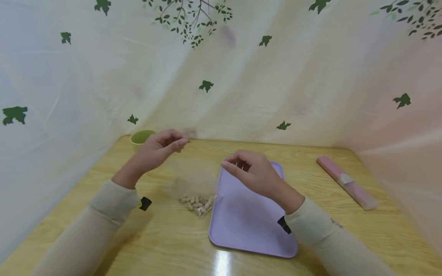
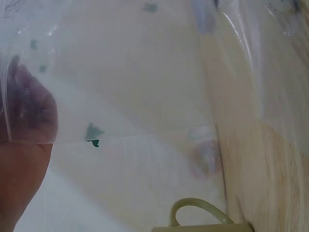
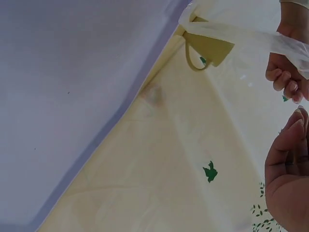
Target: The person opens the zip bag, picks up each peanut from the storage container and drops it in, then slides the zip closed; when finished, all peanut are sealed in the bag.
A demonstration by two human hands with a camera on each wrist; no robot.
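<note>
A clear plastic bag (image 1: 195,180) with several peanuts (image 1: 197,203) at its bottom hangs between the two hands, its lower end beside the purple tray (image 1: 252,226). My left hand (image 1: 160,147) pinches the bag's upper edge between thumb and fingers. On the other side, my right hand (image 1: 253,170), above the tray, has thumb and fingertips brought together at the bag's upper edge. In the left wrist view, the see-through plastic (image 2: 130,87) covers part of the left hand (image 2: 29,111). The right wrist view shows the right hand (image 3: 289,169) with fingertips close to the left hand (image 3: 285,72).
A yellow-green mug (image 1: 139,137) stands behind the left hand at the table's back left; its handle (image 2: 200,203) shows in the left wrist view. At the right lies a long pink packet (image 1: 345,182) with a white band. A leaf-patterned curtain (image 1: 235,107) surrounds the wooden table (image 1: 172,245).
</note>
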